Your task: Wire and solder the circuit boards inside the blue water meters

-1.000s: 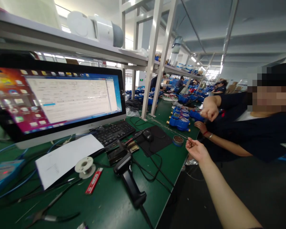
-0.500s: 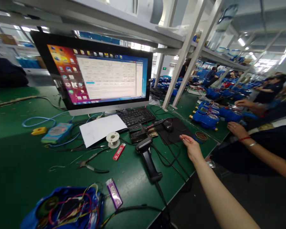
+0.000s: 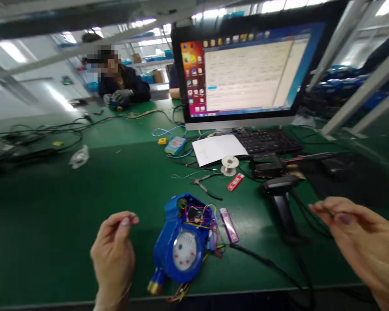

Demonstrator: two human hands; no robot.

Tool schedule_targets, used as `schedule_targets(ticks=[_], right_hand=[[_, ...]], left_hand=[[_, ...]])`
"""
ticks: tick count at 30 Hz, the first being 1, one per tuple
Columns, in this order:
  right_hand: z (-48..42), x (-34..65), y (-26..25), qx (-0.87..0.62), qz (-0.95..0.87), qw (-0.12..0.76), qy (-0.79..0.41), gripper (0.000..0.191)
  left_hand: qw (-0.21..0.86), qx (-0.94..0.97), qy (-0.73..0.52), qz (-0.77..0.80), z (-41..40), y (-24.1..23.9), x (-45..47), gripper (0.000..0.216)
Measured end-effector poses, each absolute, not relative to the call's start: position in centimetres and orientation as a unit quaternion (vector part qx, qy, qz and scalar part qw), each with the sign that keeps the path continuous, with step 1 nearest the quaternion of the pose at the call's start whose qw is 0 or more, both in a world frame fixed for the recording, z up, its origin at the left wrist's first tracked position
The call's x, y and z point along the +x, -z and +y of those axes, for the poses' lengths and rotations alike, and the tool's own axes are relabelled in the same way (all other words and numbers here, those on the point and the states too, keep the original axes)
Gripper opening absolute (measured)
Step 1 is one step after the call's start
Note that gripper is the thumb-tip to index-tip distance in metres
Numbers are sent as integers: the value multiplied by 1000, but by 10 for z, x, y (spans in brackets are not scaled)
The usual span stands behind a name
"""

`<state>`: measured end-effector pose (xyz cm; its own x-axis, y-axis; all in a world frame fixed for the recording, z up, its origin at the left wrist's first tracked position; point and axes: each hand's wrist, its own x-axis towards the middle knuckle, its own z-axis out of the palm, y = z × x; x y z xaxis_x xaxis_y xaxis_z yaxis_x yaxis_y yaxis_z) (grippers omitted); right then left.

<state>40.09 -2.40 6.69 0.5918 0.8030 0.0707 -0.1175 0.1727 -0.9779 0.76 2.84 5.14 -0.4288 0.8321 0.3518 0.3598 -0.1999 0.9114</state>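
Observation:
A blue water meter [image 3: 168, 252] lies on the green bench in front of me, its round dial facing up and its upper compartment uncovered, with a tangle of red, yellow and black wires inside. Left of the meter is my left hand [image 3: 114, 255], thumb and fingers pinched together; whatever sits between them is hidden or too small to name. My right hand [image 3: 363, 242] hovers at the right by the black barcode scanner [image 3: 283, 211], also pinched, its contents not clear. Between meter and scanner lies a purple lighter-like packet [image 3: 229, 225], close to the meter's wires.
Behind the meter are pliers [image 3: 205, 186], a solder wire spool [image 3: 229, 166], a red packet [image 3: 235, 182], white paper [image 3: 218, 149], a keyboard [image 3: 269, 141] and a monitor [image 3: 246, 77]. A black cable [image 3: 262, 258] crosses the front. A gloved co-worker [image 3: 123, 86] sits across the bench.
The view has swung left and down toward the meter. My right hand has left the co-worker's side at the right, and my left hand has come into view. The meter now shows whole.

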Motion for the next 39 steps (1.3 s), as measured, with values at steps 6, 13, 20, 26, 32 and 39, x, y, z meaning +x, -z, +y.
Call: schedule_targets(ticks=[6, 13, 20, 26, 32, 39], right_hand=[[-15, 308, -69, -520, -438, 625, -384, 17], [13, 264, -74, -464, -435, 628, -448, 13], [16, 261, -72, -456, -390, 654, -461, 15], [13, 266, -69, -468, -345, 669, -463, 15], [13, 265, -61, -459, -307, 657, -514, 19], [11, 262, -53, -453, -264, 640, -562, 23]], left_hand=[[183, 748, -390, 505, 38, -91, 24, 11], [88, 864, -252, 427, 52, -105, 48, 14], [102, 888, -206, 398, 66, -116, 67, 15], [119, 890, -119, 423, 75, -116, 80, 7], [91, 849, -129, 504, 51, -108, 77, 8], [36, 795, -258, 548, 31, -101, 58, 9]])
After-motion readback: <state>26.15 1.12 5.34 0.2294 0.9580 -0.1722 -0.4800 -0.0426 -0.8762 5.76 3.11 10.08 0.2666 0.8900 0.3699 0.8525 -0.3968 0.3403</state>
